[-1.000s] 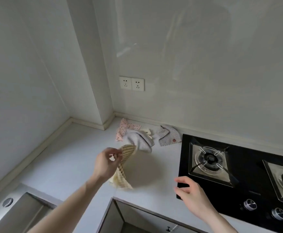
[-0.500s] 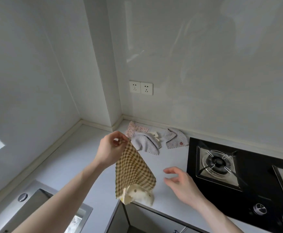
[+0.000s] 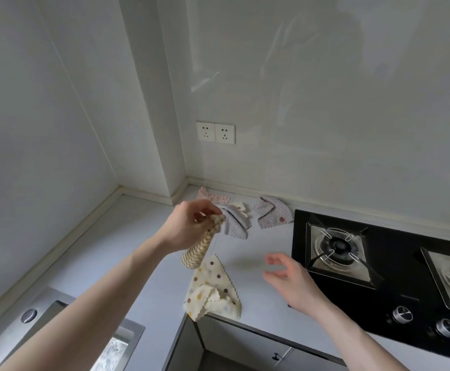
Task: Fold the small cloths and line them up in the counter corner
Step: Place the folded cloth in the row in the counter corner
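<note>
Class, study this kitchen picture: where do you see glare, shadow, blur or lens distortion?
Head view: glare streaks and a dim reflection on the glossy wall; soft shadow on the counter beside the right hand; wall edges bow from the wide lens; the checked cloth looks slightly blurred.

1. The left hand (image 3: pixel 189 226) is up in the air, its arm reaching forward. Its fingers are curled and pinch the checked cloth (image 3: pixel 199 247).
2. The right hand (image 3: pixel 288 279) is lower down. Its fingers are spread, a little bent, and hold nothing.
</note>
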A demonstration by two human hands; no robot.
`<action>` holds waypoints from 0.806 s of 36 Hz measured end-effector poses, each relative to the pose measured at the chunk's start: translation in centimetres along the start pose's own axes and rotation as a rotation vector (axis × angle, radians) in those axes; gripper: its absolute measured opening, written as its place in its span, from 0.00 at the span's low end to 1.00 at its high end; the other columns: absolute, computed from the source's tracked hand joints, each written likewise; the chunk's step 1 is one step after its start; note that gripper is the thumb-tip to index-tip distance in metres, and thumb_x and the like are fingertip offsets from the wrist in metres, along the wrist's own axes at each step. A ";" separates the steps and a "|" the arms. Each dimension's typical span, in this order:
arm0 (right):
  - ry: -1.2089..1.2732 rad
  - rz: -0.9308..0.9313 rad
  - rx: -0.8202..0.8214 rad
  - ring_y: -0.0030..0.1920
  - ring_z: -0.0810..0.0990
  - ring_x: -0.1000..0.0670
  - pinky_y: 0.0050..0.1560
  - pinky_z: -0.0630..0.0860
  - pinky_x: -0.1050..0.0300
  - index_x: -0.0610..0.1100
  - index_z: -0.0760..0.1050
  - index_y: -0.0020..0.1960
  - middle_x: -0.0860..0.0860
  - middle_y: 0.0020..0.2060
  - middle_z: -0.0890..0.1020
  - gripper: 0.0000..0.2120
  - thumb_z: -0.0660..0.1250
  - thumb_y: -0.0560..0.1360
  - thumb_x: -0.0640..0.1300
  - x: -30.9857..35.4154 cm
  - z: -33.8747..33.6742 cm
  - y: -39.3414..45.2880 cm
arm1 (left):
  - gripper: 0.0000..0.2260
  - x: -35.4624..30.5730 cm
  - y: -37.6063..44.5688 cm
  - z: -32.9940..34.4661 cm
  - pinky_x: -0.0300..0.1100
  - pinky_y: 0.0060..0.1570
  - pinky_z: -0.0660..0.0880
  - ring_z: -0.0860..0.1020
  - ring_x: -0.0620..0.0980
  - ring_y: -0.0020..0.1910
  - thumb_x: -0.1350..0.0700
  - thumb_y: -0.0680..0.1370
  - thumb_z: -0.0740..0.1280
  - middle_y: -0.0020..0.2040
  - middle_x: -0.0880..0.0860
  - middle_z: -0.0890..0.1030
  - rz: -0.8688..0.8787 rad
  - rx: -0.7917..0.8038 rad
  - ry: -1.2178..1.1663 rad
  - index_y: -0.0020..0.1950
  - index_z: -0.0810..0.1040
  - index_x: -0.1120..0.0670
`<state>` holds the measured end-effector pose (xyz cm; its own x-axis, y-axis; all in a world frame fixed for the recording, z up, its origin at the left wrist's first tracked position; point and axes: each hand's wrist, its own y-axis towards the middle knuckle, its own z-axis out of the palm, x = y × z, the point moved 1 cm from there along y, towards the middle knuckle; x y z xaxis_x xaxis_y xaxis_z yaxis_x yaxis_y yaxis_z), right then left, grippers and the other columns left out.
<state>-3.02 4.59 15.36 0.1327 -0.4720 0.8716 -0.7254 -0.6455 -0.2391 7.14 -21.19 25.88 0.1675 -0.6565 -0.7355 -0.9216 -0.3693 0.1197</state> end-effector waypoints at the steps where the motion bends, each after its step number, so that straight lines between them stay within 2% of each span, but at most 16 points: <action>1: 0.005 -0.015 -0.010 0.55 0.80 0.61 0.42 0.73 0.72 0.57 0.73 0.64 0.63 0.60 0.77 0.16 0.70 0.78 0.47 0.4 -0.2 0.1 | 0.08 -0.5 0.0 0.2 0.38 0.43 0.79 0.83 0.41 0.41 0.59 0.78 0.70 0.44 0.42 0.85 0.020 0.022 -0.006 0.49 0.84 0.46; 6: 0.030 -0.082 -0.034 0.61 0.76 0.62 0.57 0.77 0.61 0.61 0.68 0.71 0.66 0.63 0.75 0.27 0.73 0.75 0.52 2.0 -1.1 0.7 | 0.09 -3.1 -0.3 1.3 0.42 0.45 0.81 0.83 0.45 0.41 0.61 0.78 0.69 0.43 0.41 0.84 0.082 0.077 -0.075 0.49 0.83 0.46; 10: -0.004 -0.119 -0.001 0.65 0.73 0.64 0.64 0.74 0.60 0.59 0.69 0.72 0.68 0.65 0.74 0.29 0.75 0.73 0.54 2.4 -1.7 0.7 | 0.06 -4.0 -0.6 2.3 0.46 0.47 0.82 0.83 0.48 0.41 0.59 0.79 0.69 0.42 0.46 0.84 0.095 0.096 -0.161 0.49 0.82 0.48; 12: -0.041 -0.116 0.030 0.63 0.74 0.65 0.63 0.73 0.60 0.58 0.74 0.67 0.66 0.61 0.78 0.24 0.75 0.73 0.55 2.3 -2.1 0.4 | 0.03 -3.9 -0.8 3.0 0.47 0.47 0.82 0.84 0.48 0.42 0.58 0.80 0.70 0.43 0.46 0.84 0.099 0.107 -0.203 0.49 0.82 0.50; 16: -0.087 -0.107 0.068 0.50 0.82 0.62 0.55 0.74 0.61 0.53 0.82 0.50 0.60 0.45 0.85 0.05 0.74 0.75 0.51 1.8 -3.0 -0.7 | 0.02 -3.6 -1.5 4.5 0.42 0.45 0.80 0.83 0.48 0.44 0.57 0.81 0.69 0.44 0.45 0.84 0.111 0.148 -0.266 0.49 0.81 0.51; 19: -0.110 -0.088 0.060 0.48 0.82 0.62 0.52 0.74 0.64 0.50 0.83 0.46 0.59 0.44 0.86 0.05 0.73 0.76 0.51 0.8 -3.7 -1.3 | 0.03 -3.1 -1.7 5.5 0.44 0.47 0.80 0.83 0.50 0.44 0.55 0.82 0.68 0.44 0.47 0.84 0.071 0.164 -0.293 0.51 0.81 0.53; 23: -0.052 -0.042 0.061 0.55 0.79 0.65 0.59 0.76 0.58 0.52 0.80 0.52 0.62 0.51 0.84 0.08 0.74 0.75 0.51 -0.5 -4.3 -1.2 | 0.05 -3.9 -1.8 6.7 0.39 0.45 0.78 0.82 0.44 0.43 0.55 0.82 0.67 0.42 0.46 0.83 0.069 0.205 -0.318 0.50 0.80 0.56; 26: -0.032 -0.070 0.082 0.60 0.77 0.65 0.63 0.76 0.55 0.58 0.74 0.61 0.65 0.58 0.80 0.20 0.76 0.73 0.50 -0.7 -4.4 -0.9 | 0.04 -5.4 -1.6 7.4 0.37 0.44 0.77 0.82 0.43 0.45 0.56 0.83 0.66 0.43 0.46 0.83 0.110 0.264 -0.325 0.51 0.79 0.56; 28: -0.070 -0.103 0.097 0.60 0.78 0.63 0.63 0.76 0.56 0.62 0.72 0.65 0.63 0.58 0.81 0.23 0.76 0.73 0.50 -0.3 -4.5 -0.8 | 0.05 -6.3 -1.3 7.8 0.39 0.45 0.79 0.83 0.43 0.47 0.55 0.83 0.66 0.45 0.47 0.84 0.130 0.280 -0.296 0.52 0.79 0.54; 29: -0.080 -0.105 0.103 0.59 0.79 0.62 0.62 0.76 0.55 0.62 0.74 0.64 0.62 0.56 0.82 0.22 0.75 0.73 0.50 -0.1 -4.6 -0.8 | 0.05 -6.6 -1.1 8.0 0.41 0.46 0.80 0.83 0.44 0.48 0.54 0.83 0.66 0.47 0.47 0.84 0.135 0.284 -0.281 0.52 0.80 0.53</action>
<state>-5.61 7.90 17.45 0.2607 -0.4420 0.8583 -0.6319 -0.7503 -0.1944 4.24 -11.15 25.28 -0.0274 -0.4675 -0.8836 -0.9952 -0.0700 0.0679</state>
